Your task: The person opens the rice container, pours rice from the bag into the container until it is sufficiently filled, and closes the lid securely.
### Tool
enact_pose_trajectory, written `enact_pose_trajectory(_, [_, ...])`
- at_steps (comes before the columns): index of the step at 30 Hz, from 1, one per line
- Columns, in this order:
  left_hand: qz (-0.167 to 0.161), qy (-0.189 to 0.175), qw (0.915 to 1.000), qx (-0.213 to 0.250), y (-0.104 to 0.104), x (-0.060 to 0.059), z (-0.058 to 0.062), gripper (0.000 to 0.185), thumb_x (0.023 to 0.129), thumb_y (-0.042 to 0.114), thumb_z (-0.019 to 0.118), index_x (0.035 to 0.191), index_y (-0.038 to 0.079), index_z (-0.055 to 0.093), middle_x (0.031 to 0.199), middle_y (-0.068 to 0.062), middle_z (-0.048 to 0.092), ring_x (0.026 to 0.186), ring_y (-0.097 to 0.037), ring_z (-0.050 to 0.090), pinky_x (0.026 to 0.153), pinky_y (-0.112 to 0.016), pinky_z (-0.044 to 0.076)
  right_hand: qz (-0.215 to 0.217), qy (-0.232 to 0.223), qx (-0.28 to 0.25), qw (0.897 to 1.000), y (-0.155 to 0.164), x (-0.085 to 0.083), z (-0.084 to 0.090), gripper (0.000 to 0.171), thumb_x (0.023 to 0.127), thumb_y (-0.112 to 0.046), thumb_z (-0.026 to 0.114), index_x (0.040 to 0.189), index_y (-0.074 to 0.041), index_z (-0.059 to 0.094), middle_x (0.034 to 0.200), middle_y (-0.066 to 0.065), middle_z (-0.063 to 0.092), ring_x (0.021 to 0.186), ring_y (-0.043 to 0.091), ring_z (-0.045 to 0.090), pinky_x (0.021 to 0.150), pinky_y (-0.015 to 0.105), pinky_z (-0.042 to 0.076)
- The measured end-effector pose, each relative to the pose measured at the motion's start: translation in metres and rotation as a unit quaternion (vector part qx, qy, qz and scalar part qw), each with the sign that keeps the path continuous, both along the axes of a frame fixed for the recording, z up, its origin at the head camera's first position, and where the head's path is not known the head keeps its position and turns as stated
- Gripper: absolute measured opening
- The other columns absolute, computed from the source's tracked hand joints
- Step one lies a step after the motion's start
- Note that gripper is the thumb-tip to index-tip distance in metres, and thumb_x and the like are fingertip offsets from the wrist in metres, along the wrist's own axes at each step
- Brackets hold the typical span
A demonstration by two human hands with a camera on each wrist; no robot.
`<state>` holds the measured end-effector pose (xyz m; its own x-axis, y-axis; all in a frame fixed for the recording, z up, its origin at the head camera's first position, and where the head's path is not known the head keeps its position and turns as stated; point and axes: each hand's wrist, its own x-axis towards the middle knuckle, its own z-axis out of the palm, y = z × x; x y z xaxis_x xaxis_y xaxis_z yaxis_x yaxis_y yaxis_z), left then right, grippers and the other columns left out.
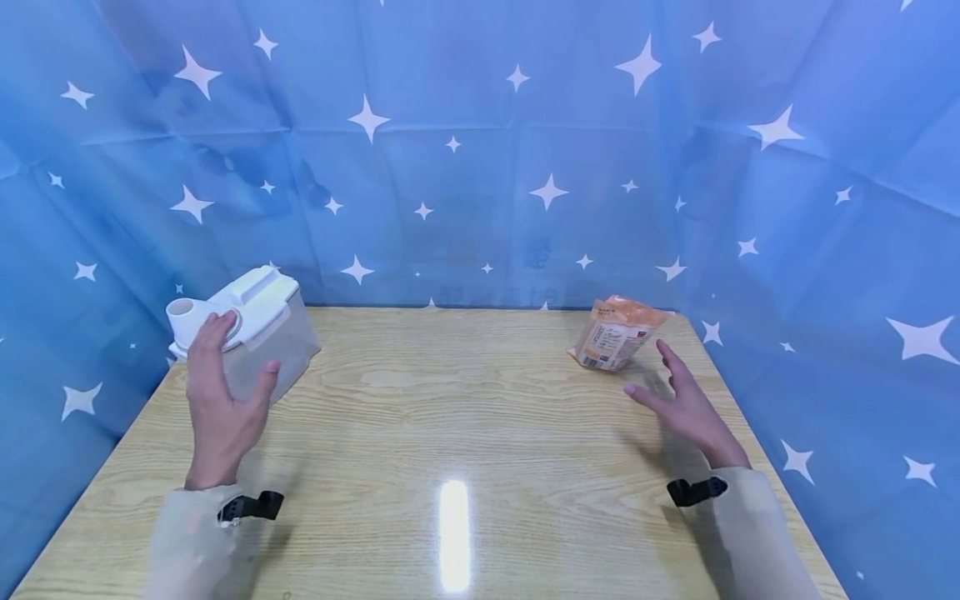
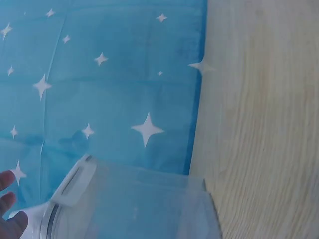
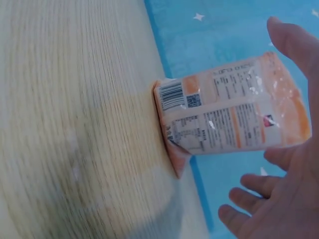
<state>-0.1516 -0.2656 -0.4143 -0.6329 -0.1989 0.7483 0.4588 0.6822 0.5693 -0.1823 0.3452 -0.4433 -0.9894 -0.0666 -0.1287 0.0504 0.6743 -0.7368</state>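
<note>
The clear container (image 1: pixel 251 333) with its white lid sits at the left of the frame on the table (image 1: pixel 465 400), the left hand (image 1: pixel 221 400) spread against it, fingers straight. At the right, the orange pouch (image 1: pixel 615 333) stands just beyond the right hand (image 1: pixel 686 404), also spread, not touching. A careless reach could topple the pouch.

The table (image 1: pixel 480 417) is pale wood grain, smooth and glossy. The container (image 1: pixel 258 329) on the left is frosted plastic with a white lid. The orange packet (image 1: pixel 615 335) at far right is shiny film.
</note>
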Motion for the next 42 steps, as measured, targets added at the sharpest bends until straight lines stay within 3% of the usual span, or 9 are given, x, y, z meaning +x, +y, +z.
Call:
enact_pose_trajectory(6, [0.034,0.032,0.9984,0.031,-0.012,-0.001,0.007,0.070,0.090,0.036,0.070,0.150,0.008,0.049,0.155,-0.017,0.048,0.152,-0.033,0.033,0.129,-0.047,0.023,0.000,0.021,-0.044,0.999,0.005,-0.006,-0.003,0.105,0.098,-0.053,0.064,0.165,-0.024,-0.010,0.174,0.013,-0.005,0.157,0.048,0.007,0.124,0.071,0.018])
enact_pose_trajectory(11, [0.065,0.039,0.9952,0.062,-0.017,0.001,0.014,0.070,0.088,0.033,0.069,0.149,0.006,0.049,0.157,-0.016,0.047,0.153,-0.030,0.032,0.130,-0.039,0.020,-0.007,0.028,-0.074,0.997,0.009,-0.014,-0.004,0.104,0.097,-0.049,0.067,0.165,-0.026,-0.008,0.174,0.012,0.000,0.157,0.046,0.011,0.124,0.068,0.021])
enact_pose_trajectory(15, [0.090,-0.010,0.9906,0.102,-0.032,-0.001,0.005,0.070,0.090,0.029,0.069,0.154,0.018,0.044,0.162,-0.003,0.040,0.153,-0.016,0.030,0.130,-0.028,0.019,-0.014,0.014,-0.097,0.995,0.013,-0.020,-0.006,0.104,0.097,-0.051,0.066,0.164,-0.031,-0.011,0.174,0.009,-0.001,0.158,0.045,0.011,0.123,0.068,0.024])
enact_pose_trajectory(18, [0.094,-0.055,0.9823,0.152,-0.037,0.001,0.002,0.074,0.093,0.027,0.067,0.159,0.024,0.032,0.165,0.004,0.033,0.153,-0.011,0.027,0.130,-0.024,0.019,-0.020,0.011,-0.113,0.993,0.015,-0.025,-0.009,0.104,0.097,-0.050,0.066,0.164,-0.032,-0.011,0.174,0.008,0.001,0.158,0.044,0.013,0.122,0.068,0.028])
enact_pose_trajectory(25, [0.079,-0.106,0.9618,0.240,-0.044,0.003,-0.004,0.082,0.095,0.028,0.066,0.163,0.026,0.020,0.169,0.000,0.025,0.157,-0.011,0.020,0.132,-0.023,0.013,-0.034,0.016,-0.141,0.989,0.015,-0.040,-0.012,0.105,0.096,-0.046,0.071,0.165,-0.031,-0.007,0.173,0.013,0.008,0.157,0.042,0.017,0.124,0.063,0.029])
enact_pose_trajectory(29, [0.069,-0.134,0.9534,0.261,-0.050,0.002,-0.011,0.083,0.097,0.028,0.066,0.163,0.028,0.016,0.168,-0.001,0.023,0.157,-0.011,0.019,0.131,-0.023,0.013,-0.036,0.013,-0.158,0.987,0.016,-0.046,-0.013,0.104,0.095,-0.044,0.072,0.165,-0.034,-0.005,0.173,0.014,0.011,0.157,0.040,0.018,0.123,0.061,0.032])
enact_pose_trajectory(36, [0.049,-0.229,0.9252,0.299,-0.059,-0.005,-0.026,0.090,0.098,0.030,0.068,0.163,0.035,0.006,0.171,0.002,0.015,0.158,-0.012,0.014,0.134,-0.031,0.008,-0.046,0.026,-0.158,0.986,0.017,-0.053,-0.017,0.101,0.093,-0.044,0.075,0.165,-0.036,0.005,0.171,0.009,0.020,0.157,0.034,0.023,0.124,0.054,0.035])
enact_pose_trajectory(42, [0.037,-0.290,0.9092,0.297,-0.064,-0.011,-0.038,0.098,0.096,0.032,0.071,0.163,0.039,-0.001,0.173,0.005,0.006,0.161,-0.014,0.008,0.135,-0.038,0.006,-0.048,0.049,-0.155,0.985,0.015,-0.063,-0.021,0.095,0.092,-0.040,0.078,0.164,-0.029,0.016,0.164,0.013,0.034,0.153,0.034,0.032,0.125,0.053,0.034])
